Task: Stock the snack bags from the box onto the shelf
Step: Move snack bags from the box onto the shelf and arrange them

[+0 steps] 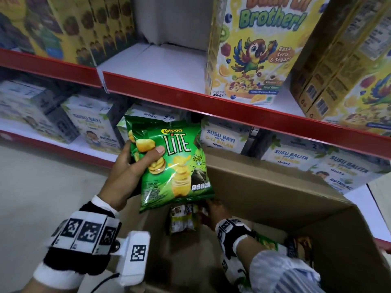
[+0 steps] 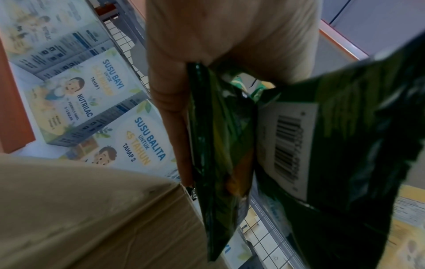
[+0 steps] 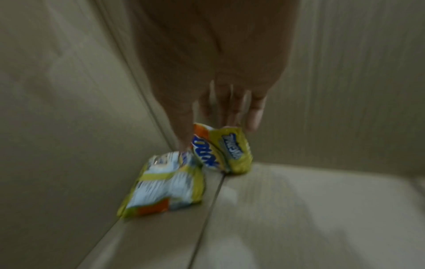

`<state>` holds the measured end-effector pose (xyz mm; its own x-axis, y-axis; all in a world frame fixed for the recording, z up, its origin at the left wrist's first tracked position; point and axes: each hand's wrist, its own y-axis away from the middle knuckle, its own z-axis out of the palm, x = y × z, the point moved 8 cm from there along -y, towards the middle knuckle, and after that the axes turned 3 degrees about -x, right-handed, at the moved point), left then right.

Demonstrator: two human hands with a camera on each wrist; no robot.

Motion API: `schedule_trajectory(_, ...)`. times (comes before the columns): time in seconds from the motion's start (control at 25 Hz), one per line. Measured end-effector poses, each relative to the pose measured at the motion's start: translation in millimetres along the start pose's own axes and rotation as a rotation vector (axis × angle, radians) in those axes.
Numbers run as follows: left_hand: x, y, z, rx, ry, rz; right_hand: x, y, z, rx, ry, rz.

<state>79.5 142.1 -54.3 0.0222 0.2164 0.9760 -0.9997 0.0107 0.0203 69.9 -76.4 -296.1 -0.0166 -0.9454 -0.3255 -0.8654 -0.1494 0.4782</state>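
Two green snack bags [image 1: 173, 163] are held upright in the closed grip of the left hand [image 1: 135, 166], above the cardboard box [image 1: 285, 199]. Inside the box, yellow snack bags [image 3: 220, 151] are touched by the right hand [image 3: 227, 102]; its grip cannot be told.

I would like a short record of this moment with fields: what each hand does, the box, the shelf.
left hand: grips green Chitato Lite chip bags, at least two, above the box
right hand: deep in the brown cardboard box, fingers on a small yellow snack packet
box floor: second yellow packet beside it
shelf gap: bare white shelf left of the parrot cereal box
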Motion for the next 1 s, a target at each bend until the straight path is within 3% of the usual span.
schedule_trajectory(0.2, 1.6, -8.3, -1.8, 0.002, -0.039, 0.002, 7.4, 1.0, 13.5, -0.041, 0.035, 0.109)
schedule_trajectory(0.28, -0.2, -12.2, -2.2, 0.001, -0.045, -0.003, 14.0, 15.0, -6.5, -0.051, -0.181, 0.154)
schedule_trajectory(0.52, -11.7, -19.1, 9.1, -0.055, -0.037, -0.007, 7.2, 89.3, -91.4, -0.053, -1.092, 0.059)
schedule_trajectory(0.76, -30.7, -10.8, 41.7, -0.125, -0.05, -0.003, 19.3, 148.8, -189.2, 0.302, -1.235, -0.101)
schedule_trajectory(1.0, -59.2, -2.7, 55.1, -0.084, 0.033, 0.028, 39.3, 164.6, -204.4, 0.543, -1.376, -0.207)
